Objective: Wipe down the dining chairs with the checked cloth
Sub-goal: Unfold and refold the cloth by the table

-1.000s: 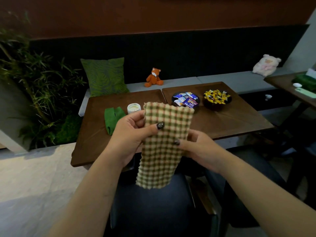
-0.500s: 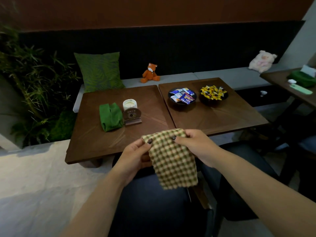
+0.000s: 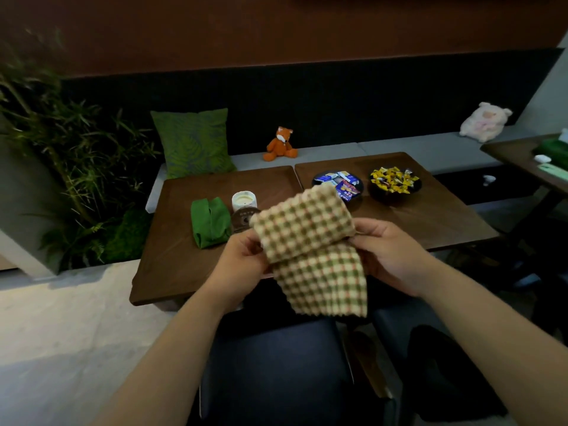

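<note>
wiping looks not yet begun: both the left hand (image 3: pixel 242 263) and right hand (image 3: pixel 388 253) pinch the half-folded cloth (image 3: pixel 313 250) in the air above the chair (image 3: pixel 276 373), which it doesn't touch

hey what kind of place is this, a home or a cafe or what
Probably a cafe or restaurant seating area: a long cushioned bench runs along the wall behind two square wooden tables pushed together, a bowl of wrapped sweets is set out, and another table stands alongside.
</note>
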Action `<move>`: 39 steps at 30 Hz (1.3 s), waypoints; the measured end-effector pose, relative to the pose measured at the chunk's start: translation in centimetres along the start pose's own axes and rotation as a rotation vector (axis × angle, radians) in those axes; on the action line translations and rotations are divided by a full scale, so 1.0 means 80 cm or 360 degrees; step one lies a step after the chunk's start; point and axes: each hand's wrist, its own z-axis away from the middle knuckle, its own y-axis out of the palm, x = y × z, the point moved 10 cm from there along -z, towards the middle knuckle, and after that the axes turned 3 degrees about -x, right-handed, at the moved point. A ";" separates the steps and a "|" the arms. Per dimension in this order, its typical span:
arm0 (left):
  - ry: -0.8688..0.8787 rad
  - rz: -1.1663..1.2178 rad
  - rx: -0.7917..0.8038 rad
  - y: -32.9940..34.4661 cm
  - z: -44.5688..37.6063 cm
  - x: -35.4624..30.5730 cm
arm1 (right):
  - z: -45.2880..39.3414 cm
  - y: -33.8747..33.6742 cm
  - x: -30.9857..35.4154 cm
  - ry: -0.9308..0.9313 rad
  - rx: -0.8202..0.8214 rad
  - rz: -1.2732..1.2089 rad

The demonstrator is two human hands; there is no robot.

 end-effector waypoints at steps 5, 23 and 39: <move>0.0026 -0.0217 0.0132 0.002 0.001 0.021 | -0.009 0.000 -0.023 0.0086 0.0082 0.0137; -0.0831 -0.0507 -0.0523 -0.076 -0.057 0.289 | -0.155 -0.039 -0.251 0.0450 -0.0467 0.0663; -0.0226 -0.2278 0.0353 -0.067 -0.208 0.428 | -0.307 -0.023 -0.336 -0.0234 0.0043 0.2398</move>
